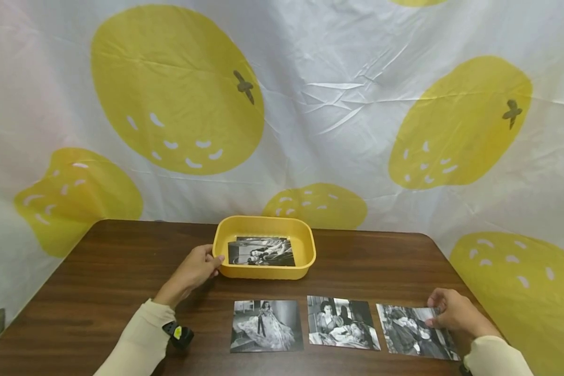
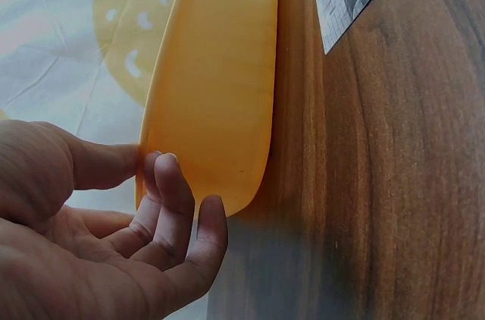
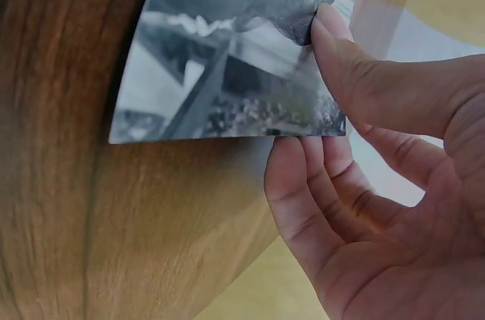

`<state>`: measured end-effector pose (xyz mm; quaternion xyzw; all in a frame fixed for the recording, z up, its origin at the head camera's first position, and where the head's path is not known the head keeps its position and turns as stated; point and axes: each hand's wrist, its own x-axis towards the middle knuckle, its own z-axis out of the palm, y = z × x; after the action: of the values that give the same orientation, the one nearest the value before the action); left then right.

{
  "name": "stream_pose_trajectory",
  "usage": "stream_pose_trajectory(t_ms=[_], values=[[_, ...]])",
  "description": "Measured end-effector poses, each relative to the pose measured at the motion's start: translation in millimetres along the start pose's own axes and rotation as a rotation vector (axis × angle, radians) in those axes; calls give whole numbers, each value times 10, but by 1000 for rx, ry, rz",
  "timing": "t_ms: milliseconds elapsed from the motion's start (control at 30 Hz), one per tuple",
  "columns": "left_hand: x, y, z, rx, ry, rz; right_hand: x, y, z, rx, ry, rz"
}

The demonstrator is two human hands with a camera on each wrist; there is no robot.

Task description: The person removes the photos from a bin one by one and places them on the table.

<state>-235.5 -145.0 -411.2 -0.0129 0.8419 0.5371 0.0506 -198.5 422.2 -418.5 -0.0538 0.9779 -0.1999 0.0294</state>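
Head view first: right hand (image 1: pixel 453 312) lies at the right end of the table's (image 1: pixel 122 261) front edge and pinches the far right corner of the rightmost photograph (image 1: pixel 415 332). This print is the last of three black-and-white photographs in a row along the front edge; the middle photograph (image 1: pixel 341 322) and the left photograph (image 1: pixel 266 325) lie flat and untouched. The yellow tray (image 1: pixel 265 272) stands behind the row, near the middle of the table, and holds one more photograph (image 1: pixel 262 251). So the tray lies to the left and further back from the right hand, while the left hand (image 1: pixel 196 269) is already at the tray's left wall.

Left wrist view: the left fingers (image 2: pixel 176 191) are loosely bent and touch the rim (image 2: pixel 216 92) of the tray, thumb against its edge; it looks a light steadying hold, not a firm grip.

Right wrist view: the thumb (image 3: pixel 356 81) presses on top of the print's (image 3: pixel 227 70) corner and the fingers (image 3: pixel 299 199) sit under it, so this corner is lifted from the wood.
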Motion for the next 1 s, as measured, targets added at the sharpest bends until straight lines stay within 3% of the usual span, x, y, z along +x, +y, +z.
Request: stream_pose_trajectory(t_ms=[267, 433, 867, 1000], values=[[-1, -3, 1, -2, -1, 3, -10, -16, -19, -31, -21, 46], [-12, -2, -5, -5, -1, 0, 50, -121, -118, -18, -24, -3], [4, -10, -14, -7, 0, -4, 507, -1053, -359, -40, 60, -230], [-1, -5, -18, -4, -3, -11, 660, -1379, -422, -8, 50, -262]])
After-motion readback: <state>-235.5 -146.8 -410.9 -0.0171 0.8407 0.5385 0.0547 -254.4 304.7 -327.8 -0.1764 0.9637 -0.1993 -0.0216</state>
